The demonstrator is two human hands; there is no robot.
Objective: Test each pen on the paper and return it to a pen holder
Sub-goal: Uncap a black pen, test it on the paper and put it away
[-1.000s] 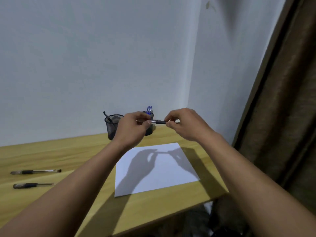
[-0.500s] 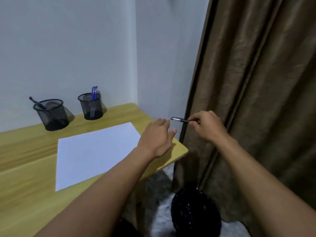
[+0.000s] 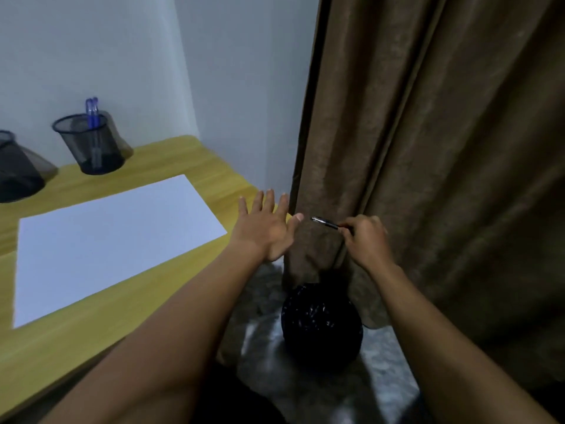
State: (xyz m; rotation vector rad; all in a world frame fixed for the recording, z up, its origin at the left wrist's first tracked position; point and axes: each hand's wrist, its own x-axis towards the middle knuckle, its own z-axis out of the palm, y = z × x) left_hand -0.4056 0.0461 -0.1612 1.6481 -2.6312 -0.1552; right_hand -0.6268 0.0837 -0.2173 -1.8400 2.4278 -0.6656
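Both hands have drifted further right since half a second ago, and the view has swung with them, so the desk now sits at the left and the curtain fills the right half. Earlier the left hand was loosely curled near the desk corner; now the left hand (image 3: 265,228) is flat and empty, palm down, its fingers spread apart over the corner of the desk (image 3: 183,166). The right hand (image 3: 365,240) pinches a dark pen (image 3: 324,223) by one end between thumb and fingertips, the other fingers curled in. The pen is slim, with a glinting metal tip, and it pokes out leftward from the pinch, lying almost level in the air in front of the curtain, just beside the left thumb but not touching it.

A smooth white sheet of paper (image 3: 116,237), rectangular and blank, lies flat on the yellow wood-grain desk. At the back by the pale wall stands a round black wire-mesh pen holder (image 3: 91,145) with two blue pens (image 3: 92,110) upright in it. A second mesh holder (image 3: 15,169) of the same kind is cut off by the left edge. The brown curtain (image 3: 443,148) hangs in heavy, velvety folds. On the floor below the hands sits a round black bin (image 3: 321,324), its lining crinkled and shiny, on a mottled grey surface.
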